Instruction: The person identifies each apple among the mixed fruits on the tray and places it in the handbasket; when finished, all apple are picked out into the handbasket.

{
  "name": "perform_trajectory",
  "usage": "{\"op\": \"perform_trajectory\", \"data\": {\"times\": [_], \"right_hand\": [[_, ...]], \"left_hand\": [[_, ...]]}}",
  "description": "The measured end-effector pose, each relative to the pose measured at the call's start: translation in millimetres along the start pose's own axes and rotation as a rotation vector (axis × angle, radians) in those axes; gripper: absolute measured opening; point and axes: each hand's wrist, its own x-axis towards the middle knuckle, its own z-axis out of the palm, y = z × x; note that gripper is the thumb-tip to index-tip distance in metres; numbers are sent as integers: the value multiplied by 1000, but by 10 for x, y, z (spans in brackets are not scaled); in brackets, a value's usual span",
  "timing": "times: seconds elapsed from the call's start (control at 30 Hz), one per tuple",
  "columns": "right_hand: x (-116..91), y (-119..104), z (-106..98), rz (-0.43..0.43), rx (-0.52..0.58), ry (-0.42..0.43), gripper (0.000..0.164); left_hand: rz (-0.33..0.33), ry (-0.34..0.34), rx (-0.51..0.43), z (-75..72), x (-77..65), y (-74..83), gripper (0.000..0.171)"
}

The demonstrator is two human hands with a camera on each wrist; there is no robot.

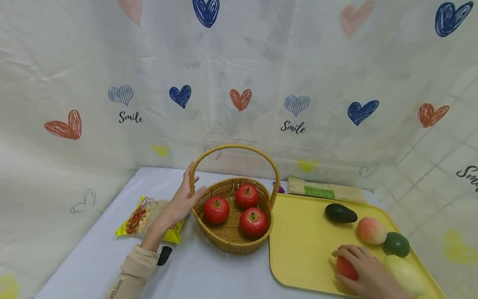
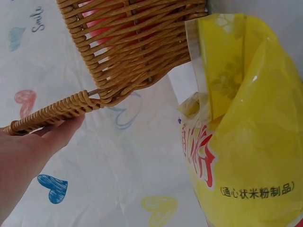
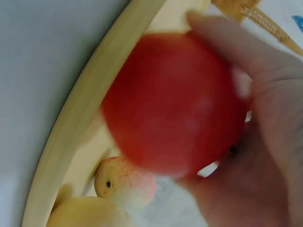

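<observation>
A wicker basket (image 1: 231,245) with a tall arched handle stands in the middle of the head view, holding three red apples (image 1: 216,210). My left hand (image 1: 185,195) holds the left side of the handle near its base, fingers behind it and thumb on the near side. On the yellow tray (image 1: 298,245) at the right, my right hand (image 1: 364,270) grips a red apple (image 3: 175,104), its fingers and thumb curled round the fruit. Close by on the tray lie a peach (image 1: 371,230), a dark green avocado (image 1: 340,213), a round green fruit (image 1: 396,244) and a pale yellow fruit (image 1: 405,275).
A yellow food packet (image 1: 145,216) with Chinese print lies left of the basket, partly under my left forearm. Behind the tray is a long beige packet with a green label (image 1: 325,191). A small black object (image 1: 164,255) shows beside the left sleeve. A heart-printed curtain (image 1: 239,62) hangs behind.
</observation>
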Motion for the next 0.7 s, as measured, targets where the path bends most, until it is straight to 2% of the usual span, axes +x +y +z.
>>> {"op": "perform_trajectory", "data": {"times": [0.13,0.27,0.47,0.53,0.7], "right_hand": [[47,-49,-52,-99,36,124,53],[165,-187,-141,-151,42,166,55],[379,-434,-260,-150,50,114,60],[453,-513,-284,-136,87,85,62],[684,-734,-367,-88,220,-49,65]], "left_hand": [[4,3,12,11,-2,-6,90],[6,16,24,-4,2,-3,90],[-1,3,10,-16,-12,11,90],[-1,-1,6,-7,-18,4,90],[10,4,16,5,-2,-12,90]]}}
